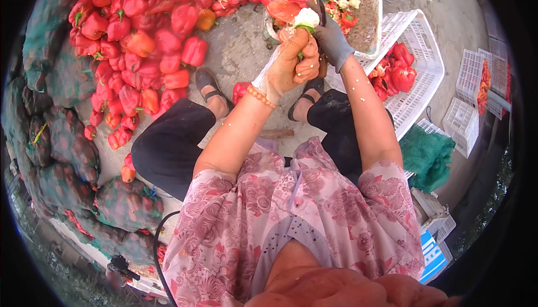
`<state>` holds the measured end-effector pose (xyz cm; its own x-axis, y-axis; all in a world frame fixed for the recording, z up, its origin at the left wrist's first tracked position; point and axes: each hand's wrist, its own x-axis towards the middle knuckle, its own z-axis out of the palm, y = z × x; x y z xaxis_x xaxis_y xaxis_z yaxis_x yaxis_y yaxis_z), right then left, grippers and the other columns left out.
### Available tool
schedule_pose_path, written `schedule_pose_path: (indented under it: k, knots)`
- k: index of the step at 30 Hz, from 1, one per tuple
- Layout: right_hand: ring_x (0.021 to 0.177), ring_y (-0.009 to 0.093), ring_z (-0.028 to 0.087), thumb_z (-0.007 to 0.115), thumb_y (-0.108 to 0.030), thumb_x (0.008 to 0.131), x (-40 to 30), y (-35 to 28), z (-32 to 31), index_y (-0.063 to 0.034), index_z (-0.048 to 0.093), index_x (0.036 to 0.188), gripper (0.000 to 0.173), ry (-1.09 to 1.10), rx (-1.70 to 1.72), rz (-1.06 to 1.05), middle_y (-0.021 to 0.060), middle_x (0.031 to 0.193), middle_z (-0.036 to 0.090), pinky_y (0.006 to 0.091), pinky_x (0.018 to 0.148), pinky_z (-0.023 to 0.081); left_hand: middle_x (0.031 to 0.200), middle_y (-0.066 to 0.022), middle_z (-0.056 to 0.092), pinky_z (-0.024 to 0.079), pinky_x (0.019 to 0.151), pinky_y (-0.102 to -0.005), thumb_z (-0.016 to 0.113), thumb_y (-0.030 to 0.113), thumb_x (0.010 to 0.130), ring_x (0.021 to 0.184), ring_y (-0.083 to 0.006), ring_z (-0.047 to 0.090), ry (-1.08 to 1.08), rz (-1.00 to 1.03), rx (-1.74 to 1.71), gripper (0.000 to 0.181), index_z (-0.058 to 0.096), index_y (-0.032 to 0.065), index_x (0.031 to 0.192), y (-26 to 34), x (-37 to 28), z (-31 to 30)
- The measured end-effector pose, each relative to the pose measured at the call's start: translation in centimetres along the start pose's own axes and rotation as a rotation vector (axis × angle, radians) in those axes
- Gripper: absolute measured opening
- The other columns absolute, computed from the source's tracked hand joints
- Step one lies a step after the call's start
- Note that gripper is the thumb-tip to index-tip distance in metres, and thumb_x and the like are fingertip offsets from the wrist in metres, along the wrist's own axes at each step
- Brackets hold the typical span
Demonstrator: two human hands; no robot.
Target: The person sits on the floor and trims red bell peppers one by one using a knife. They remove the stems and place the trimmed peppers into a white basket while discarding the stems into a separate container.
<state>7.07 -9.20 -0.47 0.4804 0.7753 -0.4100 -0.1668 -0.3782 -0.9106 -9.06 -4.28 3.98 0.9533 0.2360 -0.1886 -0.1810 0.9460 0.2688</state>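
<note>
My left hand (292, 61), in a stained pale glove with a beaded bracelet at the wrist, is closed around a pale seed core (307, 17) with a green stem part. Against the core lies an opened red bell pepper (286, 3); whether both are still joined cannot be told. My right hand (334, 42), in a grey glove, grips a knife (320, 8) whose dark, curved blade points up beside the core. The fingers of both hands are partly hidden. Beneath and beyond them stands a dirty white tub (372, 17) holding pale cores and red pepper scraps.
A large heap of red peppers (145, 46) lies on the concrete at the left, with filled green mesh sacks (69, 143) beyond. At the right, a white plastic crate (435, 54) holds red peppers, near a green net (428, 155) and more crates (460, 122).
</note>
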Motion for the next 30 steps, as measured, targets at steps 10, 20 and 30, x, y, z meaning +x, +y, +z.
schedule_pose_path:
  k: [10, 20, 30]
  knots:
    - [0.060, 0.007, 0.049, 0.050, -0.004, 0.078, -5.6, -6.3, -6.1, -0.0174, 0.050, 0.144, 0.067, 0.142, -0.278, -0.003, 0.0018, 0.090, 0.062, 0.0241, 0.055, 0.044, 0.066, -0.0107, 0.060, 0.050, 0.054, -0.0358, 0.048, 0.051, 0.099, 0.061, -0.0254, 0.062, 0.166, 0.000, 1.775, 0.049, 0.058, 0.0032, 0.098, 5.1, 1.7, -7.7]
    - [0.067, 0.005, 0.047, 0.047, 0.007, 0.075, -14.7, -11.4, -11.8, -0.0135, 0.048, 0.145, 0.073, 0.054, -0.598, 0.011, 0.0047, 0.126, 0.065, 0.0219, 0.065, 0.044, 0.119, -0.0245, 0.061, 0.052, 0.087, -0.0466, 0.069, 0.035, 0.083, 0.106, -0.0395, 0.062, 0.044, 0.466, 2.104, 0.065, 0.047, 0.0060, 0.137, -2.9, 12.8, 4.7]
    - [0.107, 0.011, 0.057, 0.043, 0.004, 0.072, -19.5, -7.8, -21.3, -0.0057, 0.031, 0.153, 0.083, 0.307, -0.315, 0.013, 0.0091, 0.145, 0.049, 0.0221, 0.090, 0.044, 0.105, -0.0121, 0.069, 0.051, 0.084, -0.0314, 0.060, 0.030, 0.091, 0.098, -0.0199, 0.065, -0.070, 0.066, 1.171, 0.040, 0.064, -0.0008, 0.115, -7.4, 15.5, -0.9]
